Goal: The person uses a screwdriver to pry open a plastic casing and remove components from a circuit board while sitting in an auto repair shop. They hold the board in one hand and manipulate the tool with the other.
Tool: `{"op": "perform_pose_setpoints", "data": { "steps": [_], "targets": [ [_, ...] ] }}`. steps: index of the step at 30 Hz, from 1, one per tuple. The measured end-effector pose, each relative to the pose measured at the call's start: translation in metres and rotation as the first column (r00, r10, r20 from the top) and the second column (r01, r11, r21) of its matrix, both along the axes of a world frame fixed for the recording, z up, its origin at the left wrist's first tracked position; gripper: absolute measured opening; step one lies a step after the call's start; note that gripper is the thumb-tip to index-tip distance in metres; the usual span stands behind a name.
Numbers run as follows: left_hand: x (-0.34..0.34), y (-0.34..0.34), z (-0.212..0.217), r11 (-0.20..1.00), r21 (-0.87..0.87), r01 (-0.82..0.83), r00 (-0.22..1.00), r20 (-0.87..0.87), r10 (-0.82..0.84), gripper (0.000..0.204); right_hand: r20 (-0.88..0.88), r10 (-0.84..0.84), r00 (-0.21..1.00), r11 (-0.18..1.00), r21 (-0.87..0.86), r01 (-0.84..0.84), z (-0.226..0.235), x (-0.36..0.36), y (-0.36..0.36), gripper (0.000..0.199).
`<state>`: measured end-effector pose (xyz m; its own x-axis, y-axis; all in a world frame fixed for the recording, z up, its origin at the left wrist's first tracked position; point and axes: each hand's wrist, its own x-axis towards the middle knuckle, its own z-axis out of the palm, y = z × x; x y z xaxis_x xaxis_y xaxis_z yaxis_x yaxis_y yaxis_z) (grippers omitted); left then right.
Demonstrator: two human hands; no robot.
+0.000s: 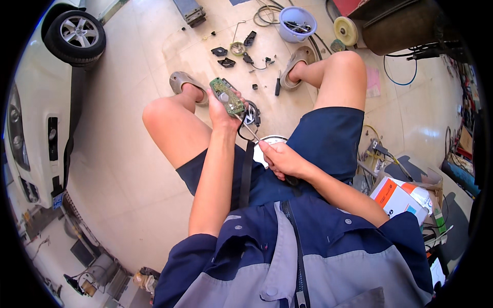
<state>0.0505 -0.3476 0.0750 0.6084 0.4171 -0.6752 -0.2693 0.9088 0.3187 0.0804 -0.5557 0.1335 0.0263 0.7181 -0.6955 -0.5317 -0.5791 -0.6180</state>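
A: What's being worked on?

B: A small green circuit board (227, 96), flat and oblong, with a round silvery part near its top end. The left hand (222, 110) is closed around its lower half, holding it up above the knees, tilted away from the person.

A: And the other hand?

B: The right hand (281, 160) sits lower, near the lap, fist closed on a thin metal tool (248, 129). The shaft runs up toward the board's lower end. The handle is buried in the palm, so I cannot tell what kind of tool it is, nor whether the tip touches the board.

A: Anything attached to the board?

B: A dark, rounded piece (252, 114) just beside it, with black wire looping down; hard to make out.

A: Around that?

B: A white round object (263, 149) between the thighs, mostly hidden by the hands. On the pale glossy floor (118, 169) beyond the sandals lie black plastic parts (224, 56), a screwdriver (278, 83) and a white bucket (297, 23). A white car (36, 102) is cut off at left.
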Motion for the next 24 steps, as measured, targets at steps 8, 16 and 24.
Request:
{"op": "perform_pose_setpoints", "data": {
  "steps": [8, 16, 24],
  "targets": [
    [-0.002, 0.004, 0.000, 0.987, -0.093, -0.130, 0.986, 0.097, 0.139, 0.065, 0.172, 0.012, 0.985, 1.000, -0.012, -0.010, 0.012, -0.004, 0.004, 0.053],
    [-0.010, 0.017, -0.018, 0.960, 0.136, -0.245, 0.965, -0.058, 0.254, 0.071, 0.165, 0.197, 0.966, 0.979, -0.077, -0.186, 0.063, 0.014, 0.013, 0.027],
    [-0.005, 0.015, -0.010, 0.912, 0.285, -0.295, 0.934, -0.115, 0.339, 0.066, 0.120, 0.135, 0.984, 0.990, -0.047, -0.130, 0.068, 0.016, 0.011, 0.025]
  ]
}}
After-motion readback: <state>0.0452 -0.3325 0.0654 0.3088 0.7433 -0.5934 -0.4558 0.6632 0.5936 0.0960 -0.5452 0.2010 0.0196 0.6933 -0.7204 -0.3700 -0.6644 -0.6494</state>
